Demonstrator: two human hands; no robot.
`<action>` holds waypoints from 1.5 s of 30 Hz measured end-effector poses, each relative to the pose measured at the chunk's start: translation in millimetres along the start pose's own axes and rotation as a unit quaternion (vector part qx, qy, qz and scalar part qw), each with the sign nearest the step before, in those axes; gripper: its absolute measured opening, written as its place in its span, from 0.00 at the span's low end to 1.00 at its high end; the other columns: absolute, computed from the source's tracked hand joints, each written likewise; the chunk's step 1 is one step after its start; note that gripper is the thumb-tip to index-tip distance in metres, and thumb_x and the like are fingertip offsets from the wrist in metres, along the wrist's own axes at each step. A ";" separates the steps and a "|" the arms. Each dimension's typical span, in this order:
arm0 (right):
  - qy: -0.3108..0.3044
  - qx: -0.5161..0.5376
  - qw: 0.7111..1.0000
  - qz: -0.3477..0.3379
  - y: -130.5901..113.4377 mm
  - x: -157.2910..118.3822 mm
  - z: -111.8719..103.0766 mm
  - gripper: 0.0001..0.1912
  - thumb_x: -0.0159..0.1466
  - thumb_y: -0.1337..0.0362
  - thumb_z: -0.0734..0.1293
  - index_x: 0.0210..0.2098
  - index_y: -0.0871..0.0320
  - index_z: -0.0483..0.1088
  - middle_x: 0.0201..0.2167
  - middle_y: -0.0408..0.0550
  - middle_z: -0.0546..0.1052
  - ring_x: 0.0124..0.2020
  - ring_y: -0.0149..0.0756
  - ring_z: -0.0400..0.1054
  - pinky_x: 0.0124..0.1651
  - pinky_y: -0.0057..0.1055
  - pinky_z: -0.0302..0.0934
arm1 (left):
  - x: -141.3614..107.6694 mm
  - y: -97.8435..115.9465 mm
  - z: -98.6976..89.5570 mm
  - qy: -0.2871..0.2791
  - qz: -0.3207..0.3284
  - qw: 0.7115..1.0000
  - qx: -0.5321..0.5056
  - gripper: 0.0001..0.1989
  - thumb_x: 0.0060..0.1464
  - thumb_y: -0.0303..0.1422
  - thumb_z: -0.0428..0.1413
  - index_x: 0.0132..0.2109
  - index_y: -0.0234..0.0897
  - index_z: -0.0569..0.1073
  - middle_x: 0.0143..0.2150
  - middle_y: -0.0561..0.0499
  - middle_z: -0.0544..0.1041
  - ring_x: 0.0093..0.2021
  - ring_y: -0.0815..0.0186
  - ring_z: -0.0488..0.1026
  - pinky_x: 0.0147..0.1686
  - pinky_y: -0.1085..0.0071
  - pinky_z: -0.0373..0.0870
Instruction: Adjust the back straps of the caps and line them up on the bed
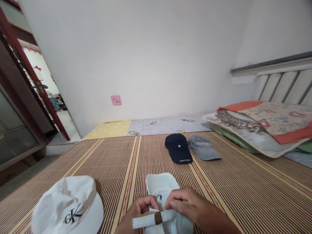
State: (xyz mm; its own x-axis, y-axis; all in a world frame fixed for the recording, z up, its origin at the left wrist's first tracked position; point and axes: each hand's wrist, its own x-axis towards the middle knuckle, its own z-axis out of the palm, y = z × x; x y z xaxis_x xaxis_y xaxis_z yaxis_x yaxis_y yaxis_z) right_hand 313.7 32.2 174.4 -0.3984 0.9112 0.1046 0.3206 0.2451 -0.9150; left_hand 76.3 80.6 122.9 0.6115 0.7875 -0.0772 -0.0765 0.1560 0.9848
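Pale cap (163, 192) sat at six o'clock over the striped mat (117, 162), brim toward twelve, and looked light, soft and hard to damage, only the brim seeming stiff. At its seven o'clock the left hand (140, 209) pinched the cloth by the back strap (144, 222); at four the right hand (192, 206) gripped opposite. Thin and pliant, the strap seemed best taken beside its brown keeper (158, 218).
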 end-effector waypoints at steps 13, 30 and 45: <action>-0.052 0.000 0.999 0.010 15.9 0.7 -9.8 0.13 0.62 0.55 0.72 0.36 0.57 0.84 0.32 0.46 0.84 0.35 0.36 0.73 0.40 0.30 0.60 | -1.7 1.7 -0.2 0.011 -0.009 1.000 0.001 0.21 0.44 0.47 0.71 0.27 0.36 0.72 0.25 0.56 0.66 0.27 0.69 0.57 0.28 0.73 0.53; -0.045 0.077 0.996 0.011 12.8 4.9 1.3 0.12 0.61 0.57 0.74 0.34 0.60 0.83 0.23 0.42 0.78 0.28 0.34 0.71 0.38 0.30 0.62 | -1.1 3.7 2.7 0.018 -0.033 0.999 0.024 0.24 0.39 0.49 0.73 0.26 0.36 0.73 0.24 0.56 0.66 0.26 0.70 0.56 0.28 0.72 0.51; -0.048 0.080 0.995 0.028 19.1 5.7 4.8 0.16 0.60 0.51 0.74 0.34 0.59 0.82 0.23 0.42 0.76 0.27 0.33 0.69 0.35 0.29 0.60 | 1.7 -6.0 -5.7 -0.011 -0.029 0.998 0.055 0.25 0.43 0.52 0.72 0.29 0.35 0.75 0.25 0.57 0.67 0.27 0.70 0.58 0.29 0.72 0.52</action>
State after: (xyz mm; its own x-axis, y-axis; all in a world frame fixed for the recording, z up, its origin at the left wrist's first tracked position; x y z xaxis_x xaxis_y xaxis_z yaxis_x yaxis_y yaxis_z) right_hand 313.5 40.5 155.6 -0.4665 0.8842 0.0218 0.2060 0.1326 -0.9695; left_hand 73.2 84.4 116.0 0.6303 0.7650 -0.1323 0.0455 0.1337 0.9900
